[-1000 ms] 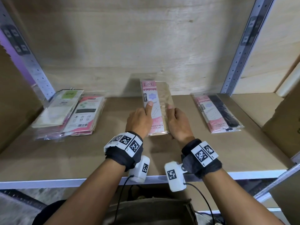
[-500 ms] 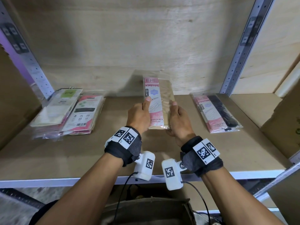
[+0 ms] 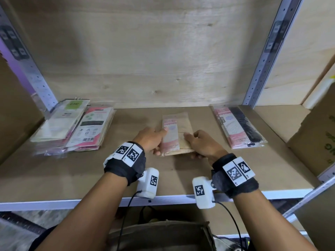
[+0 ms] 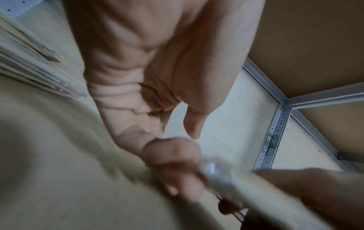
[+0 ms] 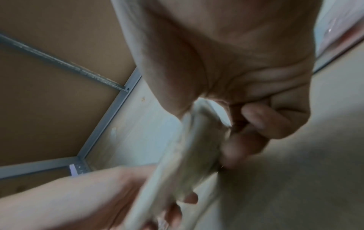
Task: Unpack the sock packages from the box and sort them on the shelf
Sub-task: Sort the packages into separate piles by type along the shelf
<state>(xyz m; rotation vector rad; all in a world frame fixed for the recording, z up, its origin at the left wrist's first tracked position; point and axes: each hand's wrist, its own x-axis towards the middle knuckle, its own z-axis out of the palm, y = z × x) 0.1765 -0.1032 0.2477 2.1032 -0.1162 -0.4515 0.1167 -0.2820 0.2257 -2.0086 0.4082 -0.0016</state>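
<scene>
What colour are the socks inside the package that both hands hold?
Beige, beside a pink label card in the package; the head view shows it best.

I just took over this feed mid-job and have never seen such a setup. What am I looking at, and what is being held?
No robot here: a person works with bare hands, wearing a head camera and one camera on each wrist. The head view looks down at a shelf. The left hand and right hand together grip a beige sock package at the middle. A stack of packages lies at left, a black sock package at right. The blurry wrist views show the palms and fingers up close.
</scene>
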